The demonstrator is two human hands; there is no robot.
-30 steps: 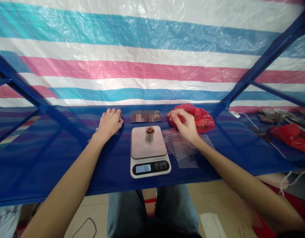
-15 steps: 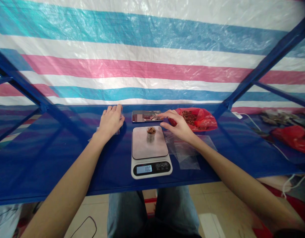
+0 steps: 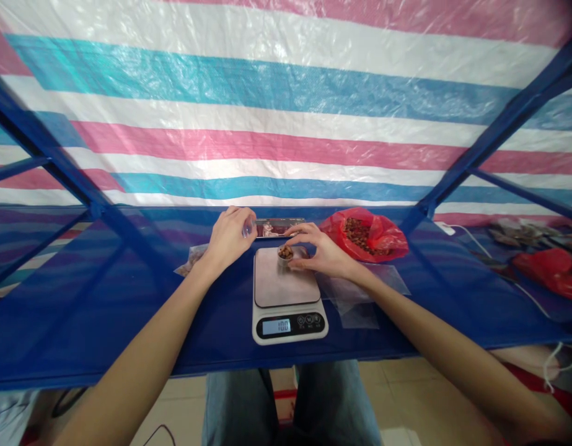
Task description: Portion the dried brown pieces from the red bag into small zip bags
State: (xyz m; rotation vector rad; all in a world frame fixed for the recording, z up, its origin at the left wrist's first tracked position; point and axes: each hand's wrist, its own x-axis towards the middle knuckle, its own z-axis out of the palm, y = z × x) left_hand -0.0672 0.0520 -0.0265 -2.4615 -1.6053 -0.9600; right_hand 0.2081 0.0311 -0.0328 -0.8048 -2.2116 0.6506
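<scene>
Small cup [image 3: 285,253] of brown pieces, upright on the far end of the steel plate of a white kitchen scale [image 3: 288,296], clasped by the right hand [image 3: 319,253]: thumb on the near side, fingers [image 3: 299,230] curled over the far rim, closed on the cup. Left hand [image 3: 230,236] just left of the scale's far corner, fingers drawn together around a small clear item, too small to tell what. Near that hand, at the wrist, a clear packet [image 3: 191,261] with brown contents, flat on the surface. Scale display lit, reading 100. Behind the scale, at the far edge, a phone [image 3: 279,227] lying flat, partly hidden by both hands. Right of the cup, a red plastic bag [image 3: 370,235], open, holding more brown pieces; nearer, under the right forearm, empty clear zip bags [image 3: 360,291], overlapping, count unclear. Work surface: a shelf covered in blue sheeting [image 3: 127,310], framed by blue metal posts [image 3: 490,130] slanting up on both sides. Backdrop: a tarpaulin [image 3: 286,111] striped in white, blue and pink. Far right, a second red bag [image 3: 550,272] and a white cable [image 3: 471,232]. Below the shelf edge, knees in blue jeans [image 3: 290,402] over a pale tiled floor. Count: one scale, one cup, one phone, two red bags, two hands.
</scene>
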